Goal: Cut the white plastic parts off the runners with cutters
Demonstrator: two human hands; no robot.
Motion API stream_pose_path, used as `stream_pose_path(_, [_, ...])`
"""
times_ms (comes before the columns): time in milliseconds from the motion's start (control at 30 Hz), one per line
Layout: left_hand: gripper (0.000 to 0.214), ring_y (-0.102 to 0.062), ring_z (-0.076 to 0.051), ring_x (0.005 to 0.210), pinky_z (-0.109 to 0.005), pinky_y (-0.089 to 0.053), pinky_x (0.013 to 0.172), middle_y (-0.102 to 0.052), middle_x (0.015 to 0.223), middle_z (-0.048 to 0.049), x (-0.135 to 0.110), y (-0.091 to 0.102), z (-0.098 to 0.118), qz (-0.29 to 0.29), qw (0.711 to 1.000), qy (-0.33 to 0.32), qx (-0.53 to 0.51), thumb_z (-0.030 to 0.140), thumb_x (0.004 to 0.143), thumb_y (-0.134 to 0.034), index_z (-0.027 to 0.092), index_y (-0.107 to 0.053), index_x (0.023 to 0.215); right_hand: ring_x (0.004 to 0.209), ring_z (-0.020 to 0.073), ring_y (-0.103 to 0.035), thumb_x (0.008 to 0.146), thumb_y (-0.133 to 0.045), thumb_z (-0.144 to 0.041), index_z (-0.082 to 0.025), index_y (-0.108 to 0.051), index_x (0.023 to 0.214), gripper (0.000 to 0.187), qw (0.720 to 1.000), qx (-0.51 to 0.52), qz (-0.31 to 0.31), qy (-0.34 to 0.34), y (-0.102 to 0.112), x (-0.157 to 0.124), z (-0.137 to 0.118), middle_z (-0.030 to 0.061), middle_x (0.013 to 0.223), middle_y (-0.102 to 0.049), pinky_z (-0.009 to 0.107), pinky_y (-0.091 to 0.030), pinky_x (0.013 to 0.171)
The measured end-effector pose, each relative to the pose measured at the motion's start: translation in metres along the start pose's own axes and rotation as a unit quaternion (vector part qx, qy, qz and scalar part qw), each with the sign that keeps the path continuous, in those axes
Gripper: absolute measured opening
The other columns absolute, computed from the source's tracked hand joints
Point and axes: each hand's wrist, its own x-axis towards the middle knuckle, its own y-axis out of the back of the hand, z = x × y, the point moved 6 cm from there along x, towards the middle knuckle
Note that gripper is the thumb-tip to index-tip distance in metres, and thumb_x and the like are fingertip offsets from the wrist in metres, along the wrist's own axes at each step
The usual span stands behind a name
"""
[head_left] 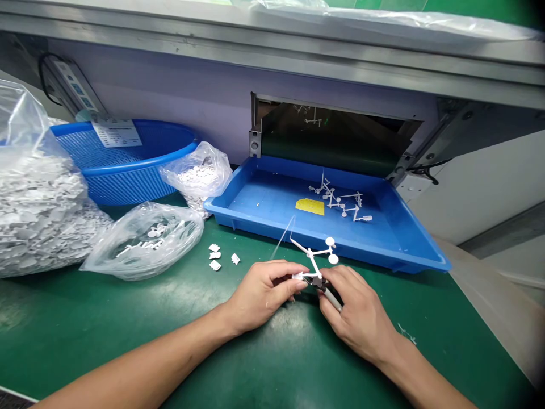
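My left hand (pixel 263 292) pinches one end of a white plastic sprue (pixel 315 255), a branched runner with small round parts at its tips, held just above the green table. My right hand (pixel 356 315) is closed round small cutters (pixel 322 284) whose dark jaws sit at the sprue close to my left fingertips. Three small white cut parts (pixel 218 257) lie on the table to the left of my hands.
A blue tray (pixel 383 250) behind my hands holds more white sprues (pixel 343 201) and a yellow label (pixel 310 206), under a machine chute opening. Clear bags of white parts (pixel 147 238) and a blue mesh basket (pixel 128 159) stand at the left. The table edge runs along the right.
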Motion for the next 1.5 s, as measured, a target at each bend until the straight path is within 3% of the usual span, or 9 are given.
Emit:
stream_pose_path(233, [0.023, -0.06, -0.011, 0.068, -0.02, -0.051, 0.066, -0.068, 0.097, -0.003, -0.001, -0.002, -0.006, -0.002, 0.999, 0.002, 0.037, 0.027, 0.092, -0.058, 0.019, -0.071, 0.109, 0.081, 0.0212, -0.053, 0.088, -0.048, -0.018, -0.023, -0.059, 0.105, 0.021, 0.999, -0.028, -0.04, -0.019, -0.006, -0.001, 0.001, 0.0036, 0.087, -0.057, 0.034, -0.042, 0.072])
stream_pose_path(433, [0.023, -0.06, -0.011, 0.067, -0.021, -0.05, 0.067, -0.069, 0.096, -0.0026, 0.004, -0.007, -0.019, -0.03, 0.997, 0.026, 0.062, 0.03, 0.092, -0.058, 0.019, -0.071, 0.108, 0.072, 0.0161, -0.056, 0.089, -0.051, -0.022, -0.026, -0.063, 0.093, 0.013, 0.988, 0.055, -0.123, -0.07, -0.002, -0.001, 0.016, -0.0016, 0.081, -0.061, 0.028, -0.042, 0.067])
stream_pose_path(600, [0.031, -0.058, -0.012, 0.069, -0.02, -0.047, 0.065, -0.067, 0.084, -0.0012, 0.007, -0.008, -0.02, -0.04, 0.994, 0.037, 0.092, 0.033, 0.09, -0.06, 0.019, -0.066, 0.117, 0.076, 0.0161, -0.06, 0.089, -0.054, -0.027, -0.023, -0.064, 0.096, 0.014, 0.988, 0.093, 0.014, -0.126, 0.027, 0.007, 0.033, -0.0007, 0.086, -0.065, 0.027, -0.045, 0.07])
stream_pose_path(800, [0.023, -0.056, -0.012, 0.066, -0.019, -0.042, 0.064, -0.066, 0.078, -0.0018, -0.003, -0.018, 0.01, -0.201, 0.965, -0.034, 0.163, 0.032, 0.09, -0.06, 0.017, -0.071, 0.103, 0.088, 0.0173, -0.064, 0.087, -0.056, -0.027, -0.023, -0.06, 0.116, 0.03, 0.98, 0.159, 0.054, -0.106, 0.016, 0.004, 0.028, 0.0019, 0.102, -0.067, 0.028, -0.049, 0.081])
stream_pose_path(1000, [0.026, -0.061, -0.017, 0.067, -0.021, -0.043, 0.058, -0.07, 0.079, -0.0044, -0.023, 0.011, 0.029, -0.37, 0.914, 0.039, 0.161, 0.04, 0.081, -0.07, 0.02, -0.075, 0.098, 0.09, 0.0189, -0.063, 0.087, -0.054, -0.026, -0.023, -0.062, 0.11, 0.025, 0.982, 0.16, 0.035, -0.089, 0.0, 0.002, 0.024, 0.0036, 0.1, -0.066, 0.031, -0.049, 0.083])
stream_pose_path(1067, [0.024, -0.061, -0.017, 0.068, -0.021, -0.044, 0.059, -0.07, 0.081, -0.004, -0.023, 0.034, 0.032, -0.343, 0.916, 0.05, 0.201, 0.037, 0.082, -0.069, 0.022, -0.076, 0.099, 0.088, 0.0187, -0.062, 0.088, -0.053, -0.026, -0.023, -0.063, 0.107, 0.021, 0.983, 0.16, 0.023, -0.088, -0.001, 0.003, 0.022, 0.0029, 0.097, -0.065, 0.03, -0.049, 0.081])
stream_pose_path(1200, [0.024, -0.061, -0.019, 0.078, -0.022, -0.044, 0.068, -0.068, 0.095, -0.0044, -0.015, 0.074, 0.039, -0.209, 0.932, 0.024, 0.296, 0.035, 0.079, -0.069, 0.024, -0.076, 0.099, 0.084, 0.0174, -0.061, 0.088, -0.053, -0.024, -0.023, -0.062, 0.104, 0.019, 0.984, 0.162, 0.01, -0.078, -0.002, 0.004, 0.016, 0.0016, 0.093, -0.064, 0.029, -0.048, 0.077])
stream_pose_path(1367, [0.025, -0.059, -0.017, 0.074, -0.023, -0.042, 0.068, -0.065, 0.087, -0.0032, -0.003, 0.096, 0.038, -0.059, 0.918, 0.014, 0.391, 0.041, 0.088, -0.058, 0.021, -0.074, 0.085, 0.081, 0.0172, -0.06, 0.088, -0.053, -0.025, -0.022, -0.062, 0.106, 0.02, 0.984, 0.161, 0.015, -0.077, -0.003, 0.003, 0.017, 0.0018, 0.09, -0.063, 0.029, -0.048, 0.076])
stream_pose_path(1500, [0.026, -0.057, -0.017, 0.071, -0.025, -0.04, 0.064, -0.061, 0.091, -0.0034, 0.004, 0.096, 0.023, 0.007, 0.877, 0.015, 0.481, 0.042, 0.083, -0.065, 0.022, -0.071, 0.1, 0.079, 0.0174, -0.06, 0.087, -0.053, -0.024, -0.022, -0.063, 0.105, 0.021, 0.986, 0.154, 0.004, -0.064, -0.005, 0.002, 0.018, 0.002, 0.09, -0.063, 0.03, -0.048, 0.075])
